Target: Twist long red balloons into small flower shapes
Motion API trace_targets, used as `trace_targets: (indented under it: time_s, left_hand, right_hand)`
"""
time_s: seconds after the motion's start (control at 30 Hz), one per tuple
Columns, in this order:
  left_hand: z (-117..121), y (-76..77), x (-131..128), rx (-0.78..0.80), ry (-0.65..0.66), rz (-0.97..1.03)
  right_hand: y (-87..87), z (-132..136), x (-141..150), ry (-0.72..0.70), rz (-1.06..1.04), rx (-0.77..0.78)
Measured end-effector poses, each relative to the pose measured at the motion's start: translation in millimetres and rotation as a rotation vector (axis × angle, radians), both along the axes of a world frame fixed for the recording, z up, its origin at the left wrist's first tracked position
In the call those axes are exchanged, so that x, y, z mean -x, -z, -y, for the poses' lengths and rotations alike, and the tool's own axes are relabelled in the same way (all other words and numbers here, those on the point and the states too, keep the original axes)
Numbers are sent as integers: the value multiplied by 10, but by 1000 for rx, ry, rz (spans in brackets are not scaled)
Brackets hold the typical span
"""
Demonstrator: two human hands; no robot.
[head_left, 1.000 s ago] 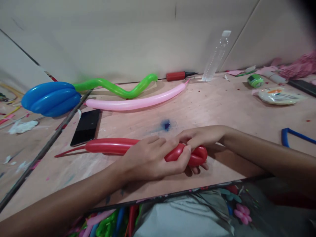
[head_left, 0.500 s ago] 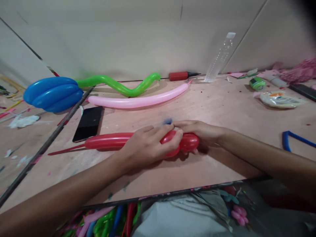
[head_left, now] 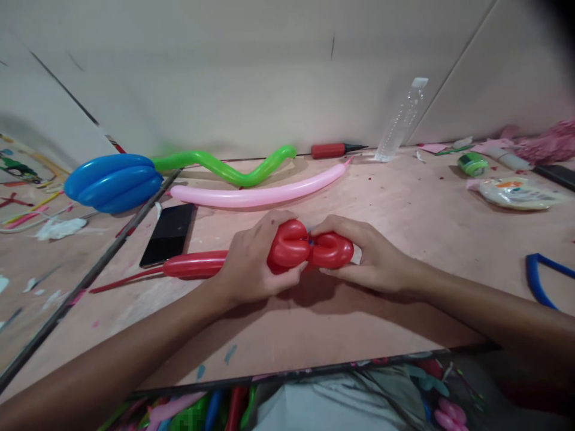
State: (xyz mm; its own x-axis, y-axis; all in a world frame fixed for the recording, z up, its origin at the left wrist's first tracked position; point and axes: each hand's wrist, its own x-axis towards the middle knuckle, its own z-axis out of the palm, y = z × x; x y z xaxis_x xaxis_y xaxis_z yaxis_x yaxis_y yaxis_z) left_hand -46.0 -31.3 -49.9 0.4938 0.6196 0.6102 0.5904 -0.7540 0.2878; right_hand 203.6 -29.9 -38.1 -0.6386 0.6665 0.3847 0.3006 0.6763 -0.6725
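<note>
- Table (head_left: 404, 227): pale pink board, paint-flecked, running to the wall; a dark seam crosses it diagonally at left.
- Blue balloon (head_left: 112, 181): fat, lobed, far left, lying over the seam.
- Pink balloon (head_left: 258, 193): long, straight-ish, lying beyond the hands, tip toward the bottle.
- Green balloon (head_left: 224, 167): wavy, behind the pink one, one end touching the blue one.
- Red balloon (head_left: 197, 264): on the table at centre, near edge; long straight part runs left to a thin uninflated tail, right end bent into two rounded bubbles (head_left: 309, 248) pressed side by side.
- Left hand (head_left: 251, 266): fingers closed around the left bubble, thumb underneath.
- Right hand (head_left: 377, 257): fingers wrapped over the right bubble, gripping it; fingertips meet the left hand's at the pinch between the bubbles.
- Phone (head_left: 168, 234): dark, face up, just beyond the red balloon's straight part, beside the seam.
- Bottle (head_left: 402, 120): clear, upright against the wall.
- Pump (head_left: 335, 149): red, lying at the wall, left of the bottle.
- Blue strip (head_left: 536, 278): at right edge, well apart from the hands.
</note>
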Motion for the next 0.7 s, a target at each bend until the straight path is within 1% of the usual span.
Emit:
trace_targets:
  time_s: [0.13, 0.23, 0.43, 0.5, 0.6, 0.7]
  left_hand:
    - [-17, 14, -9, -11, 9, -13]
    - [-31, 34, -17, -7, -10, -27]
    - [-57, 71, -41, -9, -28, -54]
    - [-59, 85, -52, -5, -36, -78]
    - [-55, 98, -61, 9, -31, -86]
    - [-49, 83, -54, 49, -17, -67]
  right_hand:
    - [16, 1, 10, 24, 14, -45]
    - [30, 22, 32, 95, 32, -30]
    - [105, 64, 90, 269, 66, 149]
    - [158, 75, 102, 311, 72, 136]
    - [232, 89, 109, 346, 79, 77]
    - [261, 90, 109, 314, 63, 19]
